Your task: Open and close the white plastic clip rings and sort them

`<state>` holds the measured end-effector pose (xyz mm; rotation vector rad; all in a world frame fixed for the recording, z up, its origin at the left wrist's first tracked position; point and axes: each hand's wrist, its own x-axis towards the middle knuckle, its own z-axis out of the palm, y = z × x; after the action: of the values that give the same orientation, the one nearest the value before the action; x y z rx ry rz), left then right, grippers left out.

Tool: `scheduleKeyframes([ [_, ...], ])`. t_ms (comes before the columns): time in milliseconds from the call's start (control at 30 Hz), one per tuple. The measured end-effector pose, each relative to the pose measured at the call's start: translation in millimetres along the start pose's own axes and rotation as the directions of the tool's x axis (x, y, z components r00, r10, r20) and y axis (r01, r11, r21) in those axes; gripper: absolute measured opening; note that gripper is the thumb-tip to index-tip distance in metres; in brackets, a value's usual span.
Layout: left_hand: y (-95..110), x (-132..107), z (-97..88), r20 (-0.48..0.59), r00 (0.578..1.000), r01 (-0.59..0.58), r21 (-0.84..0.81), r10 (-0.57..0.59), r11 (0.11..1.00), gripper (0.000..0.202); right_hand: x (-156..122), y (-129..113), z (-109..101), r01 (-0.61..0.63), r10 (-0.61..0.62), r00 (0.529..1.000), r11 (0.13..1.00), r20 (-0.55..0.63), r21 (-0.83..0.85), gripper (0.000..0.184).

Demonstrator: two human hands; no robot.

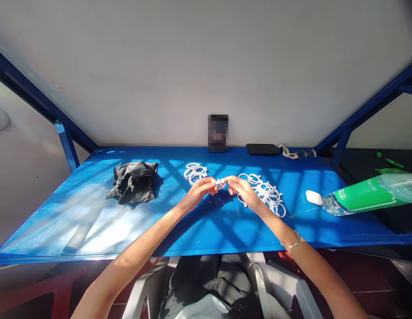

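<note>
My left hand (pixel 202 188) and my right hand (pixel 242 189) meet above the middle of the blue table (pixel 93 221). Both pinch one small white plastic piece (pixel 221 181) between their fingertips. A small heap of white plastic rings (pixel 194 171) lies just behind my left hand. A larger heap of white rings (pixel 270 195) lies beside and behind my right hand. A thin bracelet (pixel 292 243) sits on my right wrist.
A crumpled black plastic bag (pixel 133 181) lies to the left. A green-labelled water bottle (pixel 368 195) lies on its side at the right, next to a small white case (pixel 313 197). At the back wall stand a dark box (pixel 218 133), a black phone (pixel 262 149) and glasses (pixel 301 154).
</note>
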<state>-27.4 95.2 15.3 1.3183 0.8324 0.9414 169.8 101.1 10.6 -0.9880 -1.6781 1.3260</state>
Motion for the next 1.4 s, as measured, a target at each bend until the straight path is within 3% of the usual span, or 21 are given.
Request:
scheduleKeyframes([
  [67,2,3,-12.5,-0.075,0.996,-0.044,0.095,0.051,0.995,0.037,1,3,-13,0.081,-0.136,0.981,0.935,-0.140,-0.346,0.034],
  [133,2,6,-27.2,-0.155,0.973,-0.121,0.293,0.172,0.948,0.032,1,10,-27,0.046,-0.250,0.942,0.758,-0.224,-0.650,0.027],
  [200,1,9,-41.4,-0.158,0.911,-0.205,0.629,0.382,0.750,0.027,1,22,-40,-0.023,-0.294,0.924,0.595,-0.244,-0.803,0.024],
  [267,-2,11,-52.8,-0.090,0.851,-0.205,0.851,0.517,0.484,0.027,0,34,-49,-0.043,-0.316,0.920,0.509,-0.233,-0.860,0.024],
  [333,-7,13,-60.2,-0.061,0.830,-0.153,0.931,0.555,0.331,0.030,-1,44,-53,-0.038,-0.325,0.922,0.465,-0.210,-0.885,0.027],
  [433,-15,15,-65.2,-0.046,0.836,-0.096,0.969,0.547,0.228,0.032,-3,50,-53,-0.048,-0.276,0.943,0.445,-0.188,-0.894,0.031],
  [600,-22,17,-67.1,-0.043,0.855,-0.060,0.981,0.517,0.182,0.026,-2,46,-51,-0.064,-0.221,0.957,0.470,-0.188,-0.880,0.028],
  [733,-17,14,-62.2,-0.046,0.828,-0.120,0.959,0.559,0.257,0.024,2,29,-51,0.019,-0.242,0.959,0.582,-0.150,-0.813,0.025],
  [833,-10,11,-49.8,-0.045,0.827,-0.230,0.883,0.560,0.410,0.024,1,9,-45,0.201,-0.267,0.964,0.730,-0.001,-0.654,0.025],
  [900,-7,8,-37.7,-0.048,0.857,-0.276,0.798,0.512,0.536,0.024,-1,-4,-37,0.299,-0.303,0.949,0.777,0.088,-0.554,0.023],
  [1033,-7,2,-14.4,-0.064,0.951,-0.207,0.598,0.304,0.775,0.032,-6,-12,-18,0.419,-0.378,0.905,0.718,0.193,-0.557,0.020],
  [1167,-10,2,-5.1,-0.034,0.992,-0.103,0.331,0.121,0.938,0.043,-8,-8,-5,0.470,-0.390,0.880,0.631,0.271,-0.618,0.023],
  [1267,-8,1,-6.2,0.011,0.999,-0.053,0.130,0.052,0.990,0.045,-9,-6,-1,0.448,-0.399,0.888,0.631,0.230,-0.633,0.021],
  [1400,-4,0,-8.0,0.016,1.000,-0.020,-0.035,0.020,0.999,0.041,-10,-7,0,0.375,-0.450,0.893,0.752,-0.005,-0.542,0.017],
])
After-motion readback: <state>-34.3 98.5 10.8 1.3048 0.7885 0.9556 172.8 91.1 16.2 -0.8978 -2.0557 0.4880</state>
